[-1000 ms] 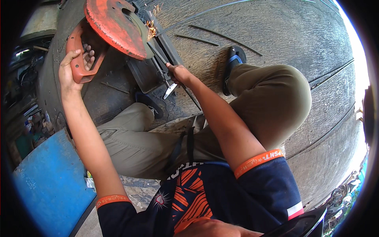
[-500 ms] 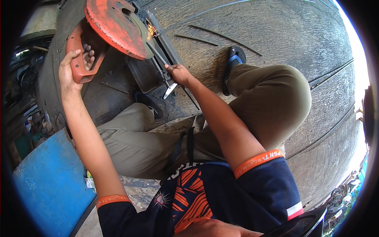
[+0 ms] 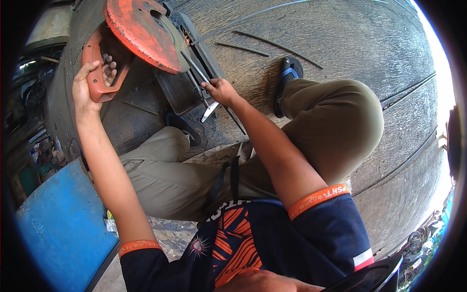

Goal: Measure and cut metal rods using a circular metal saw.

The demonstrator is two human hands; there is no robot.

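An orange-red cut-off saw (image 3: 141, 36) stands on the floor ahead of me, its round guard over a grey abrasive disc (image 3: 171, 41). My left hand (image 3: 92, 80) is wrapped round the saw's D-shaped handle (image 3: 100, 90). With my right hand (image 3: 220, 91) I grip a thin metal rod (image 3: 195, 66), which runs from beside the disc back towards my legs. Beneath them lies the saw's dark metal base (image 3: 182, 92), with a pale metal crank (image 3: 209, 111) near my right hand. A few faint sparks show by the disc; the cutting point itself is partly hidden.
Two short loose rods (image 3: 277, 47) lie on the worn floor to the right of the saw. My sandalled foot (image 3: 288, 80) is near them, and my other foot (image 3: 185, 129) is close to the base. A blue panel (image 3: 63, 224) stands at lower left.
The bright spray of sparks beside the disc has shrunk to a few faint glints. My right hand has shifted very slightly on the rod; my left hand stays on the handle.
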